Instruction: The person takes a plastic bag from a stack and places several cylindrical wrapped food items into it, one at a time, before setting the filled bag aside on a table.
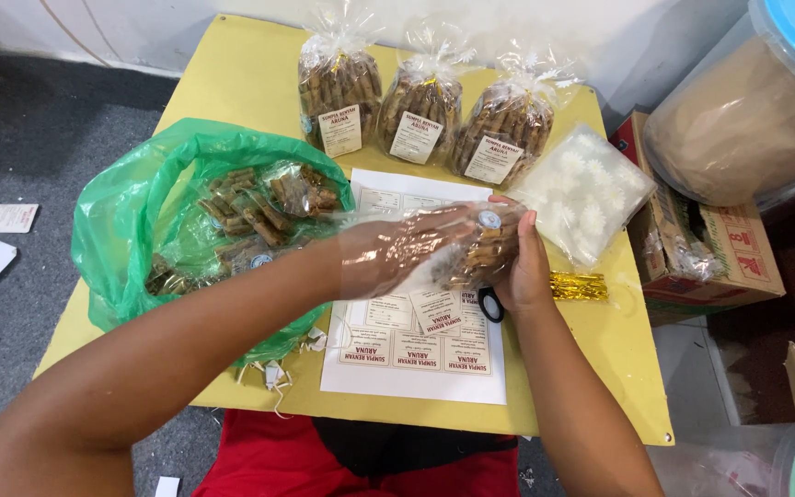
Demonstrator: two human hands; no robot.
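My left hand (397,253), in a thin clear plastic glove, reaches across the yellow table (250,74) with its fingertips at the mouth of a small clear bag (489,250). The bag is partly filled with brown snack sticks. Motion blur hides whether the gloved fingers hold any sticks. My right hand (528,271) grips that small bag from the right side and holds it just above a white sheet of printed labels (416,354). An open green plastic bag (126,221) with loose brown sticks and clear wrappers lies under my left forearm.
Three filled, tied and labelled clear bags (420,101) stand at the table's far edge. A stack of flower-printed clear bags (591,189), gold twist ties (580,287) and a black scissors handle (490,304) lie near my right hand. A cardboard box (720,248) and a blue-lidded tub (747,110) stand to the right.
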